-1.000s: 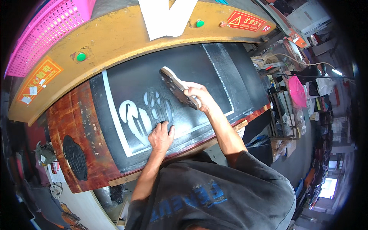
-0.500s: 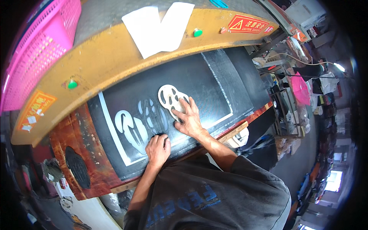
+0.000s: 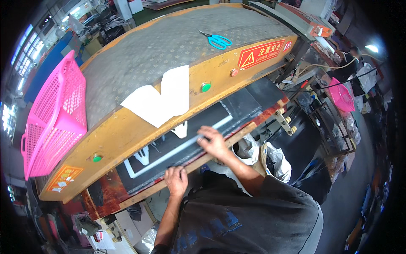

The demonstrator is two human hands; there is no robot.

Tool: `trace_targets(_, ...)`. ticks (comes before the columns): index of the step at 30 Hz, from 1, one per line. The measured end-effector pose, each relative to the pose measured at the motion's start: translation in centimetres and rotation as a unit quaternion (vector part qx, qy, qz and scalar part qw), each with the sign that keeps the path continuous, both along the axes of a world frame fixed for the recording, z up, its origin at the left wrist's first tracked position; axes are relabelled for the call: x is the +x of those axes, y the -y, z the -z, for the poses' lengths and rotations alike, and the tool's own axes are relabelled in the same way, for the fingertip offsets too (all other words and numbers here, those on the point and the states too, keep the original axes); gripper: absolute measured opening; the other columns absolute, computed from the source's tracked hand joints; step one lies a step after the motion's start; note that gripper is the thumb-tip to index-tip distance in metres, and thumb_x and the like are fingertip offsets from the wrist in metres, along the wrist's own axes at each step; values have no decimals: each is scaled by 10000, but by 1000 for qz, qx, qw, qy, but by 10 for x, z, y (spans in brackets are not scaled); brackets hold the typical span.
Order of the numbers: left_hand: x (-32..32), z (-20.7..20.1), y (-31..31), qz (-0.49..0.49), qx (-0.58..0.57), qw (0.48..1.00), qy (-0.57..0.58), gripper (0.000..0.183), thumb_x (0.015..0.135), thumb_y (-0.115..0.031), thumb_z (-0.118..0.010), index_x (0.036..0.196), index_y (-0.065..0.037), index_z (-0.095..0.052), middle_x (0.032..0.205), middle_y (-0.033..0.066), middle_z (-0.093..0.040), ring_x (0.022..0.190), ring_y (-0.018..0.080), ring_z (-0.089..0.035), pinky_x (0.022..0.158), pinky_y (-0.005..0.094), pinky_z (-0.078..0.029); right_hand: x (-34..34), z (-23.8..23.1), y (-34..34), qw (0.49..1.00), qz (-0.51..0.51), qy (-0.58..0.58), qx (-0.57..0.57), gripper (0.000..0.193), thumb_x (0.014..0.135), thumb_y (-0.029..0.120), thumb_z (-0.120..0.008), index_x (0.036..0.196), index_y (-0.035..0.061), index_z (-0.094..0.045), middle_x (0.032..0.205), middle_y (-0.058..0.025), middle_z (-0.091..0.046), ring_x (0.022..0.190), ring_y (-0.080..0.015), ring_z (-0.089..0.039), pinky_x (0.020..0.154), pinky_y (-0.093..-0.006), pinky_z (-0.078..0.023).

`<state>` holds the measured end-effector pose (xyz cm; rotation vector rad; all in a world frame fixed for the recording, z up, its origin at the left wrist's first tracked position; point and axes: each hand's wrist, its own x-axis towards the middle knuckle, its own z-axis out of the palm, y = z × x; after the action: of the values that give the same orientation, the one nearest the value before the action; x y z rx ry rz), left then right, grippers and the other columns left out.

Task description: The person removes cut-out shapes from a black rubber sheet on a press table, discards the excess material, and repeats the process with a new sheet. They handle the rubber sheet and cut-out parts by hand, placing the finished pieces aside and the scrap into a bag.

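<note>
My left hand (image 3: pixel 176 181) rests at the front wooden rail (image 3: pixel 156 189) of the work table, its fingers curled together with nothing seen in them. My right hand (image 3: pixel 212 143) is over the front strip of the black board (image 3: pixel 186 155), beside the white outline (image 3: pixel 169 155); its fingers are loosely bent and apart, holding nothing. A cream cut-out template (image 3: pixel 180 130) shows only its narrow end from under the yellow machine beam (image 3: pixel 139 137). Left of it, part of a white shape with slots (image 3: pixel 142 156) lies on the board. The beam hides the rest of both.
Green buttons (image 3: pixel 206 87) and a red button (image 3: pixel 234 73) sit on the beam's face. White paper pieces (image 3: pixel 146 103) hang over it. On its top lie blue-handled scissors (image 3: pixel 220 41) and a pink basket (image 3: pixel 55 122). White sacks (image 3: pixel 275 163) stand right of my right arm.
My right hand has lifted off the cream template and come back toward the front edge. My view has shifted upward, and the beam covers most of the board and its shapes.
</note>
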<state>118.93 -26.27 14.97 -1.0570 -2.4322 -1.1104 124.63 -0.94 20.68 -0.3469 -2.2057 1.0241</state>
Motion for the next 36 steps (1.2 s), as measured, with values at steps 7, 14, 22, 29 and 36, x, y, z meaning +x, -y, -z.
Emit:
trace_targets(7,9,21,-9,-107,27,994,-5,167,885,-210,-775,822,-87,-682,898,106,-654,899,365,-598,846,498,-475,47,-57,-31,993,8,-115,25,598,1010,168,-641,1524,-96,-489,1567,-346,-503,1480,-461,-487,1232,-426,-385)
trace_targets(14,10,26,-7,-131,-12,991,-10,208,855,-249,-785,791,-102,-654,890,101,-651,912,361,-600,850,500,-468,63,36,-15,975,-60,148,153,373,963,252,-734,1262,29,-746,1218,-175,-746,1208,-375,-656,1127,-505,-447)
trace_targets(22,7,31,-6,-162,-16,986,18,245,888,-253,-778,767,-82,-652,872,105,-664,897,359,-606,847,494,-475,51,73,-12,977,-55,48,199,199,938,290,-732,916,108,-808,920,-100,-686,970,-336,-622,930,-484,-478)
trace_targets(29,5,45,-2,-146,-10,989,-38,242,919,-265,-742,769,-99,-648,836,112,-646,867,371,-608,811,507,-475,50,87,-7,976,-36,24,214,142,915,280,-734,884,154,-792,912,-86,-671,960,-326,-607,908,-486,-459)
trace_targets(36,37,55,-1,-178,-89,971,-133,265,954,-285,-689,787,-83,-650,848,138,-654,832,400,-634,719,547,-484,81,101,6,954,10,37,298,233,933,369,-689,846,156,-732,884,-51,-630,939,-285,-583,881,-479,-410)
